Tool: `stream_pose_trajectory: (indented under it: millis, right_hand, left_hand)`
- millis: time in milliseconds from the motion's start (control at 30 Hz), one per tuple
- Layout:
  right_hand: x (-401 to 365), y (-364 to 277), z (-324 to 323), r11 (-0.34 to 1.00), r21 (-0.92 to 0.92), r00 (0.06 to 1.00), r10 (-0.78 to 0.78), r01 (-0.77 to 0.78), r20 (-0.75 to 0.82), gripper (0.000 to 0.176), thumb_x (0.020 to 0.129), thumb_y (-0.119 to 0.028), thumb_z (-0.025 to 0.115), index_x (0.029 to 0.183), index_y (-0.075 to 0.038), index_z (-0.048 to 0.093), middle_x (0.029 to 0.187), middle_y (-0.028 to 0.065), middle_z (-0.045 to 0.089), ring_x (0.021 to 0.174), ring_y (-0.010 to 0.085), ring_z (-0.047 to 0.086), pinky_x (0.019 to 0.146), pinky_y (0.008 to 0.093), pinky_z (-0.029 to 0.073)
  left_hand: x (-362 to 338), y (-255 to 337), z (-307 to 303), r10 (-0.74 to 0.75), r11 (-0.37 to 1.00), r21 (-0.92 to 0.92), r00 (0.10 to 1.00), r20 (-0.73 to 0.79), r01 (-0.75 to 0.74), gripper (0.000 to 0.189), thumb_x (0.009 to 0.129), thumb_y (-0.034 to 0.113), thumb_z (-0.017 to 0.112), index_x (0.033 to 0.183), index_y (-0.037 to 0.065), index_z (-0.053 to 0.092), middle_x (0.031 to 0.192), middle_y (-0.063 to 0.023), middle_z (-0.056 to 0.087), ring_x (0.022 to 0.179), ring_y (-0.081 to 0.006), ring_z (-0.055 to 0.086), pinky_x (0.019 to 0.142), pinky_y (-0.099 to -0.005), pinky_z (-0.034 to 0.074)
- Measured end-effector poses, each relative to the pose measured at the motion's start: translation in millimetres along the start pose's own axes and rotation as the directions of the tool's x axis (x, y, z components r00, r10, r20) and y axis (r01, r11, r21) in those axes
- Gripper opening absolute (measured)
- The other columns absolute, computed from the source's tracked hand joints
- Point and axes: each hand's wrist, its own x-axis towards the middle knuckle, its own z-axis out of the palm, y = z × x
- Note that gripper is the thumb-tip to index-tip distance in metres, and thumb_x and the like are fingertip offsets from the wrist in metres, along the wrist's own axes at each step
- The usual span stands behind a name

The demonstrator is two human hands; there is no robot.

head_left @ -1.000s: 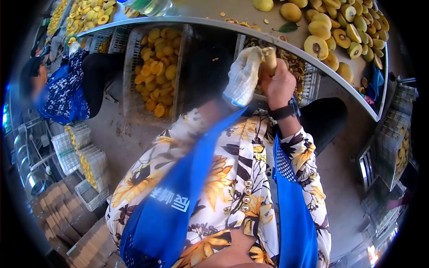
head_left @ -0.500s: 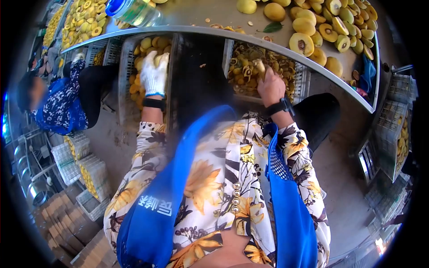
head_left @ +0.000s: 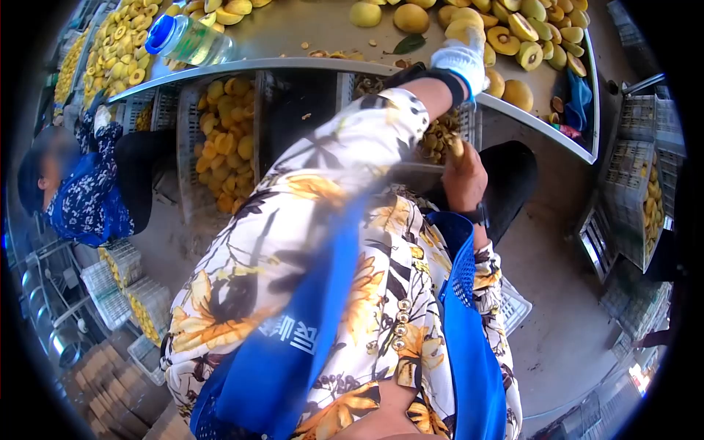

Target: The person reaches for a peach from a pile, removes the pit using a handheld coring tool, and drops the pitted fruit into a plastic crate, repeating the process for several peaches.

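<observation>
My left hand (head_left: 460, 64), in a white glove, reaches across my body to the yellow fruit (head_left: 506, 40) on the metal table. Its fingers are at the near edge of the pile, and glare and blur hide their exact shape. My bare right hand (head_left: 466, 183) is closed around a short, light-coloured tool handle (head_left: 457, 149), just below the table edge. Beside it, partly hidden by my left arm, is a crate of fruit scraps (head_left: 440, 139).
A crate of yellow fruit pieces (head_left: 226, 139) stands left of centre. On the table are a blue-capped bottle (head_left: 191, 40), a green leaf (head_left: 409, 45) and a blue cloth (head_left: 578, 100). A co-worker (head_left: 92, 183) sits at the far left. Stacked crates (head_left: 634, 183) stand at right.
My left hand has left the fruit crate and swung right, up over the table to the fruit pile. My right hand has come down slightly, still holding the handle. The whole view has shifted.
</observation>
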Motion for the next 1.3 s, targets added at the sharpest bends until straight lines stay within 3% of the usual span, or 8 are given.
stream_pose_trajectory:
  millis: [200,300,433,633,700,867,1000,1300]
  right_hand:
    - [18.1,-1.4,-22.6,0.645,0.569,0.849,0.482,-0.51,0.216,0.023,0.084,-0.02,0.062,0.098,-0.002,0.057,0.075,0.0024,0.059,0.067,0.0079,0.056,0.059,0.0244,0.046]
    - [41.9,-15.7,-18.9,0.523,0.749,0.904,0.345,-0.407,0.251,0.023,0.087,-0.019,0.057,0.101,-0.001,0.054,0.08,0.0036,0.059,0.066,0.0079,0.054,0.058,0.0232,0.044]
    - [55.9,-24.5,5.3,0.436,0.827,0.935,0.163,-0.355,0.316,0.025,0.09,-0.024,0.052,0.102,-0.002,0.051,0.072,0.0035,0.056,0.046,0.0061,0.042,0.042,0.02,0.034]
    - [54.3,-58.2,11.1,0.232,0.826,0.857,0.087,-0.513,0.508,0.02,0.087,-0.021,0.056,0.095,-0.003,0.053,0.062,0.0016,0.053,0.037,0.0079,0.04,0.035,0.0193,0.033]
    - [52.4,-70.9,17.1,0.355,0.789,0.858,0.085,-0.501,0.506,0.025,0.085,-0.023,0.059,0.097,-0.002,0.052,0.065,0.0036,0.054,0.039,0.011,0.043,0.037,0.0234,0.036]
    - [43.1,-84.7,17.3,0.915,0.376,0.972,0.064,-0.148,0.228,0.034,0.082,-0.023,0.059,0.105,-0.001,0.046,0.079,0.024,0.061,0.073,0.0383,0.061,0.062,0.0402,0.048]
    - [25.4,-83.4,9.7,0.971,0.223,0.939,0.009,-0.091,0.344,0.025,0.084,-0.018,0.057,0.095,0.001,0.044,0.072,0.0278,0.056,0.07,0.0453,0.054,0.056,0.0457,0.044]
    - [13.5,-80.0,14.3,0.961,0.236,0.917,0.037,-0.141,0.397,0.021,0.083,-0.014,0.056,0.09,0.0,0.042,0.072,0.0275,0.056,0.069,0.045,0.055,0.056,0.0471,0.043]
  left_hand:
    - [-18.5,-15.7,-25.3,0.112,0.981,-0.146,0.99,-0.087,-0.124,0.082,0.064,0.042,0.067,0.13,0.007,0.034,0.112,-0.0201,0.052,0.097,-0.0329,0.057,0.083,-0.0383,0.046]
    - [-47.9,-38.4,-31.8,0.462,0.84,-0.081,0.786,-0.411,-0.536,0.064,0.07,0.029,0.063,0.129,0.013,0.041,0.111,-0.0182,0.053,0.095,-0.0309,0.057,0.078,-0.0362,0.049]
    - [-103.3,-54.5,-49.7,0.645,0.763,0.375,0.661,-0.383,-0.526,0.065,0.067,0.021,0.064,0.128,0.015,0.044,0.108,-0.0092,0.056,0.087,-0.024,0.059,0.065,-0.0298,0.051]
    - [-130.3,-104.6,-43.5,0.163,0.493,-0.774,0.916,-0.367,-0.397,0.062,0.078,0.03,0.066,0.127,0.005,0.039,0.114,-0.0142,0.053,0.105,-0.0206,0.054,0.09,-0.0308,0.044]
    - [-134.1,-111.6,-21.7,0.074,-0.239,-0.971,0.997,0.007,0.024,0.058,0.083,0.03,0.061,0.127,0.0,0.038,0.113,-0.0128,0.054,0.105,-0.0194,0.054,0.091,-0.0297,0.044]
    - [-140.1,-92.7,-31.5,-0.338,-0.503,-0.858,0.891,0.303,0.101,0.033,0.09,0.03,0.052,0.109,0.003,0.053,0.1,-0.0113,0.06,0.085,-0.0197,0.06,0.071,-0.0345,0.052]
    - [-126.8,-103.3,4.0,-0.357,-0.105,-0.925,0.882,-0.308,-0.366,0.034,0.088,0.031,0.054,0.104,0.001,0.056,0.094,-0.0093,0.062,0.078,-0.0178,0.061,0.066,-0.03,0.051]
    - [-127.1,-87.2,-5.8,-0.446,-0.107,-0.975,0.886,-0.126,-0.192,0.028,0.086,0.021,0.059,0.103,0.0,0.059,0.092,-0.0073,0.062,0.077,-0.0121,0.059,0.067,-0.0237,0.05]
